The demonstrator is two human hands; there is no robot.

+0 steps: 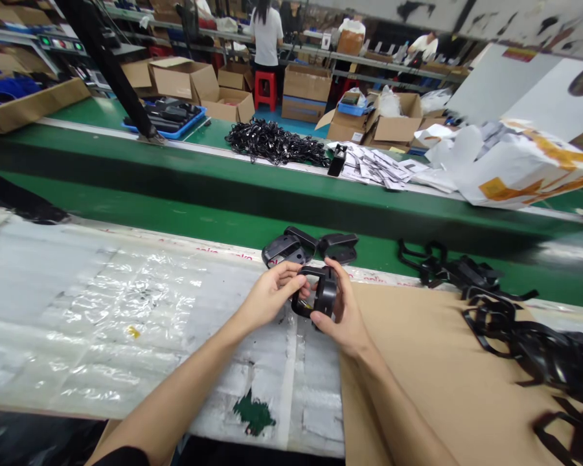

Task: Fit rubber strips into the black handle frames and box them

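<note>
My left hand and my right hand both grip a black plastic frame-shaped part over the table, with the left fingers on its near side and the right thumb across its front. Just beyond my hands lie two similar black plastic housings, one grey-faced and one dark. To the right, a heap of black plastic loop-shaped pieces rests on a brown cardboard sheet. Clear plastic film covers the white tabletop on the left.
A green conveyor belt runs behind the table, with a heap of black cords and scattered papers beyond it. Cardboard boxes, a blue tray and a standing person are farther back.
</note>
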